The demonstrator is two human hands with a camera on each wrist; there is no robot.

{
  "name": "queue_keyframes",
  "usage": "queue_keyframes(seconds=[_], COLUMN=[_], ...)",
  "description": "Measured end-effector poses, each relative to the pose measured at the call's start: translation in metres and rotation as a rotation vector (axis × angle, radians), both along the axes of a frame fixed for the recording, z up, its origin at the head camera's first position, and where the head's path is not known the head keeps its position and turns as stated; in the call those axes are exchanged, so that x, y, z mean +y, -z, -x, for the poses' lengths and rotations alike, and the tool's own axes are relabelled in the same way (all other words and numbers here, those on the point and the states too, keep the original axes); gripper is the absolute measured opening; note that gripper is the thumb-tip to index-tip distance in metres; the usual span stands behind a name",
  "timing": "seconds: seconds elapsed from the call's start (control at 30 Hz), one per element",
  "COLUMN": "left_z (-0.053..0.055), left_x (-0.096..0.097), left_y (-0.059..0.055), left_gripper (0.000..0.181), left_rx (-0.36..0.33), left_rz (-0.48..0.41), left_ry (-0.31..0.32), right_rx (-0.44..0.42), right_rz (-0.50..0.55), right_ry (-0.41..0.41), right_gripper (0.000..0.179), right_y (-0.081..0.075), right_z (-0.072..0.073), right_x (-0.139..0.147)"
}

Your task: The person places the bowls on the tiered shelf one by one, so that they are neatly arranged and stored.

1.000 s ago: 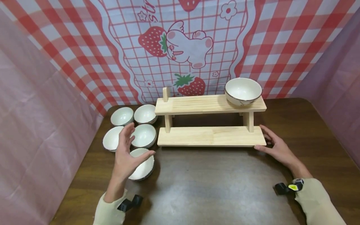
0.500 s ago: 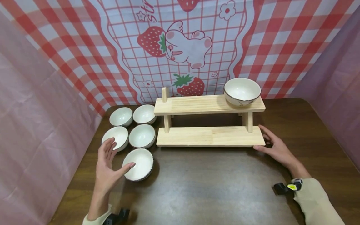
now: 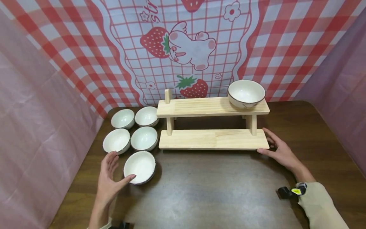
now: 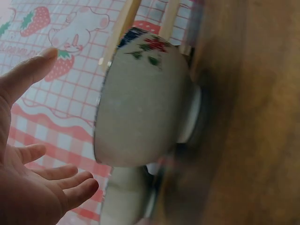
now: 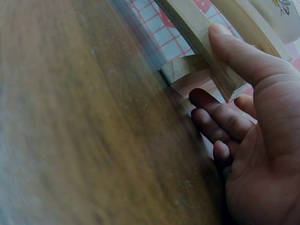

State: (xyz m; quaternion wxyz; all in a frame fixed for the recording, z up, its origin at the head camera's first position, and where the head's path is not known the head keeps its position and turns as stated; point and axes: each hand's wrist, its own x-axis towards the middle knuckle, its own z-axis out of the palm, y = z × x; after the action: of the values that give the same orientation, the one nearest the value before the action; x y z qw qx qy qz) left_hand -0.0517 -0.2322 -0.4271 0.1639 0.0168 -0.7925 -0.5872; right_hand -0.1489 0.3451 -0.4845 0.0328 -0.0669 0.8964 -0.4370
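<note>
My left hand (image 3: 108, 183) hovers with spread fingers at the left side of the nearest white bowl (image 3: 140, 166); its thumb overlaps the rim in the head view. In the left wrist view, that bowl (image 4: 140, 103) shows a red flower with green leaves on its outside, and the hand looks apart from it. My right hand (image 3: 281, 154) holds the right end of a two-tier wooden rack (image 3: 200, 140) at its lower board. In the right wrist view, the thumb lies along the board (image 5: 206, 47) and the fingers curl beneath its end.
Another bowl (image 3: 246, 93) stands on the right of the rack's upper board. Several more bowls, including a back-left one (image 3: 123, 118), crowd the brown table (image 3: 206, 190) left of the rack. A red-and-white cloth (image 3: 191, 47) hangs behind.
My left hand has moved left and toward the front, from over the nearest bowl to its left side. The right hand stays on the rack.
</note>
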Motion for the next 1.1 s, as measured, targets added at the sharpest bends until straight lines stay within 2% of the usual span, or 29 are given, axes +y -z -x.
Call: queue_keyframes(seconds=[0.27, 0.5, 0.83, 1.1], left_z=[-0.003, -0.003, -0.001, 0.000], left_x=[-0.002, -0.002, -0.007, -0.008], left_y=[0.015, 0.029, 0.038, 0.047], left_gripper=[0.103, 0.101, 0.099, 0.098], left_rx=[-0.050, -0.093, -0.095, -0.047], left_rz=[0.012, 0.007, -0.011, -0.048], left_ry=[0.029, 0.103, 0.175, 0.239], right_rx=[0.009, -0.006, 0.003, 0.005], right_rz=[0.011, 0.007, 0.011, 0.006], right_ry=[0.003, 0.001, 0.004, 0.005], right_gripper=[0.090, 0.090, 0.090, 0.090], right_y=[-0.002, -0.003, -0.002, -0.002], right_z=[-0.001, -0.001, -0.001, -0.001], right_x=[-0.001, -0.002, -0.002, -0.002])
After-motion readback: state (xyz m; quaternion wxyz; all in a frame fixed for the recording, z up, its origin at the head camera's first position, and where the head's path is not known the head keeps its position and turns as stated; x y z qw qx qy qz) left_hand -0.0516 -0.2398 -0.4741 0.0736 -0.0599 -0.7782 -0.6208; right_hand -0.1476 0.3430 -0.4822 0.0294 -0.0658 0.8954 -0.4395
